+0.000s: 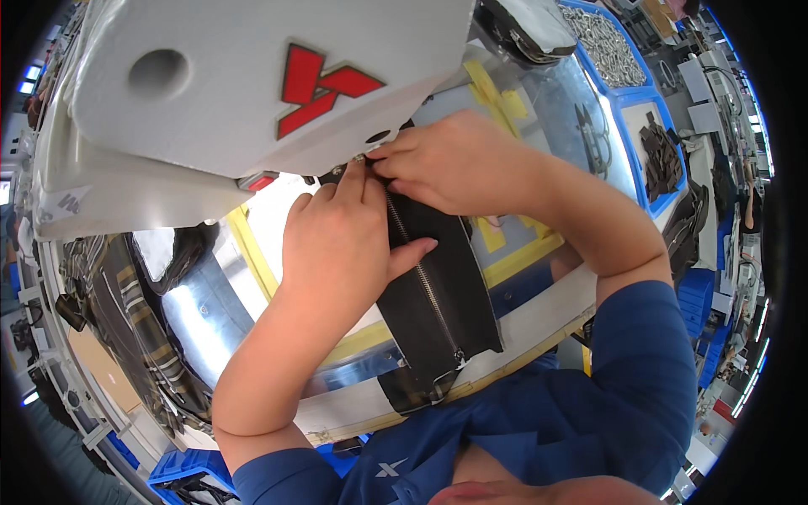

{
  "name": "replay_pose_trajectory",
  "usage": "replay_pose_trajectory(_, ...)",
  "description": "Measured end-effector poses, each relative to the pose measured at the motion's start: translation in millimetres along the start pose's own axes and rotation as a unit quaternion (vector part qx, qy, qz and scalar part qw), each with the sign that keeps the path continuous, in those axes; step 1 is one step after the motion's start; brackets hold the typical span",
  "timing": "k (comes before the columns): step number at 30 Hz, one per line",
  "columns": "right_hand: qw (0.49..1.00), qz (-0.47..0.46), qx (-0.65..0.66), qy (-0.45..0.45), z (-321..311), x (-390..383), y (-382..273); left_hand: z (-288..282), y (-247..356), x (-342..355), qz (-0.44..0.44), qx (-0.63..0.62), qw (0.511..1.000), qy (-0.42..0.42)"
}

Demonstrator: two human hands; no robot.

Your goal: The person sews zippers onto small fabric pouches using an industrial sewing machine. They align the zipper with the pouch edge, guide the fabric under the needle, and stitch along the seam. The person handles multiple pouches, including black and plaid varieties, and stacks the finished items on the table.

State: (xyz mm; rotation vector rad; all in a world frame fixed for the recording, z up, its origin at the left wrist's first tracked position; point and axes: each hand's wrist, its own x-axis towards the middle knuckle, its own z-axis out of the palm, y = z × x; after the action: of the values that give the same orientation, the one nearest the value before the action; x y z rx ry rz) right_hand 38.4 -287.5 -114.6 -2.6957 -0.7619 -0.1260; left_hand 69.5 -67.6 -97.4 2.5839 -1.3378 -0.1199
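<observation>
A long black fabric panel [454,278] lies under the head of a white sewing machine [210,109]. Down its middle runs a metal zipper [427,290], and a plaid piece [412,389] shows at the near end. My left hand [337,240] rests on the panel's left side, its index finger reaching up to the machine's foot area and its thumb stretched across the zipper. On the far right side, my right hand [463,164] has its fingers bent together at the panel's edge, close to the stitching spot. The machine head partly hides the needle area.
At the right, blue trays hold many metal zipper pulls [606,46] and dark fabric tabs [661,160]. Scissors [593,139] lie beside them. Plaid fabric pieces [139,311] are heaped at the left, and a black pouch [530,29] sits behind. Yellow tape [522,261] marks the worktop.
</observation>
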Motion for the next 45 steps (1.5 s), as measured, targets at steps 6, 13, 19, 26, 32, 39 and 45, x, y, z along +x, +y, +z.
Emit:
replay_pose_trajectory(6, 1.000, -0.003, -0.001, -0.004, -3.0, -6.4, 4.7, 0.6, 2.4, 2.8, 0.009, -0.012, 1.000, 0.010)
replay_pose_trajectory(13, 1.000, 0.000, -0.012, -0.013, -1.4, -3.8, -0.2, 1.7, 0.2, -0.2, 0.004, -0.006, 1.000, 0.021)
replay_pose_trajectory(19, 1.000, 0.015, -0.001, -0.013, 0.7, -9.9, -1.5, 4.7, 1.0, 0.3, 0.005, -0.012, 1.000, 0.020)
replay_pose_trajectory(26, 1.000, -0.002, -0.012, -0.023, 5.8, -8.4, 3.1, 4.5, 4.1, -2.2, 0.004, -0.016, 0.999, 0.041)
replay_pose_trajectory(32, 0.998, 0.041, -0.011, -0.048, -23.2, -37.2, 17.5, 25.7, 13.8, -1.1, 0.078, -0.003, 0.995, 0.065)
replay_pose_trajectory(39, 0.886, 0.395, -0.081, 0.228, -101.9, -107.7, 158.4, 35.6, 10.8, -6.3, 0.077, 0.036, 0.991, 0.103)
replay_pose_trajectory(45, 0.777, 0.568, -0.197, 0.187, -96.1, -208.9, 298.8, 37.1, 12.0, -3.1, 0.077, 0.030, 0.990, 0.115)
